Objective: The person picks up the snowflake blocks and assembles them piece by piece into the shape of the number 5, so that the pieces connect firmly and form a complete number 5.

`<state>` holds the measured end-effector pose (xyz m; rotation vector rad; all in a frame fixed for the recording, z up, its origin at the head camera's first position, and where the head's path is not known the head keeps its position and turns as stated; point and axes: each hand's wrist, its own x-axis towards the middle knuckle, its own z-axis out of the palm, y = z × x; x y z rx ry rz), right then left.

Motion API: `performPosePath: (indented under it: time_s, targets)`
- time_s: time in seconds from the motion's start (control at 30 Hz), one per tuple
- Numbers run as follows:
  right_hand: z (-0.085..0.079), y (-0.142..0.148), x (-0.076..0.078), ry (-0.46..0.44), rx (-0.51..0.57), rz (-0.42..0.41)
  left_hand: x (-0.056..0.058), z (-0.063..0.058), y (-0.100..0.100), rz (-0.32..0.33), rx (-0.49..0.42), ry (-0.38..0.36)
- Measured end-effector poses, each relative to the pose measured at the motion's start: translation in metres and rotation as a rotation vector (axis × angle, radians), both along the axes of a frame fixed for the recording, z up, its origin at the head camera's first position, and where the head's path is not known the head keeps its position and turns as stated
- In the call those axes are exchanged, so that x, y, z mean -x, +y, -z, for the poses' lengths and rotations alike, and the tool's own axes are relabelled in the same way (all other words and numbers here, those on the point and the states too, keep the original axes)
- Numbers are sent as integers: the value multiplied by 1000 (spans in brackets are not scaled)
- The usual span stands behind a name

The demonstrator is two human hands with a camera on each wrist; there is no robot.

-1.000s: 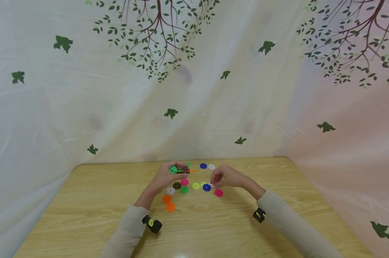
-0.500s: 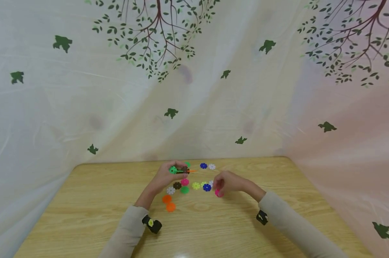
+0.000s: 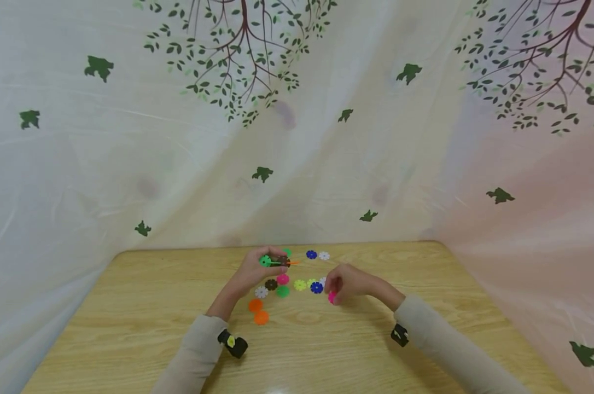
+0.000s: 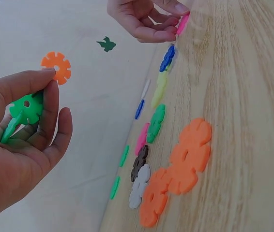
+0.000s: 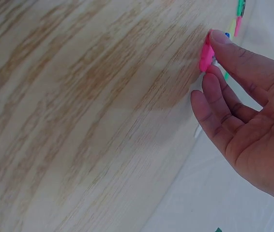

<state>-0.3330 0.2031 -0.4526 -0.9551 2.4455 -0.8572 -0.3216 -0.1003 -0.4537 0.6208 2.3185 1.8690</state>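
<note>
My left hand (image 3: 250, 273) holds a joined set of notched plastic flower discs above the table. A green disc (image 4: 28, 108) sits against the palm, and an orange disc (image 4: 57, 67) sticks out past the thumb and fingertip. A dark brown disc between them is partly covered by the fingers in the head view. At the right end of the loose pieces, my right hand (image 3: 353, 280) pinches a pink disc (image 5: 206, 57) between thumb and fingertips, at the tabletop. Just left of that hand lie a blue disc (image 3: 316, 287) and a partly hidden white one.
Two orange discs (image 3: 261, 317) lie nearest the front left. Behind them are a white disc (image 3: 261, 291), a brown disc (image 3: 271, 284), a green disc (image 3: 283, 291) and a second pink disc (image 3: 283, 279). Yellow discs (image 3: 300, 285) lie mid-table. A patterned cloth (image 3: 203, 180) hangs behind the table.
My right hand has shifted slightly right and toward the front, from beside the white and blue discs onto the pink disc, which it now pinches. The left hand stays in place.
</note>
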Motion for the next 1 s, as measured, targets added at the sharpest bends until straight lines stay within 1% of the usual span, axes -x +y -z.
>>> performPosePath:
  time_s: [0.2, 0.37, 0.53, 0.8, 0.87, 1.0]
  targets:
    - [1, -2, 1, -12, -13, 7, -1, 2, 0, 4, -4, -7]
    - [2, -2, 1, 2, -25, 13, -1, 1, 1, 6, -11, -3]
    - [3, -2, 2, -1, -11, 10, -1, 1, 1, 4, -15, -4]
    - [3, -4, 1, -8, 18, -36, -1, 0, -1, 3, -20, -13]
    - [2, -5, 2, -2, 28, -53, -1, -1, -2, 3, -26, -19]
    - [-2, -8, 3, 13, 46, -57, -2, -3, -3, 4, -47, -38]
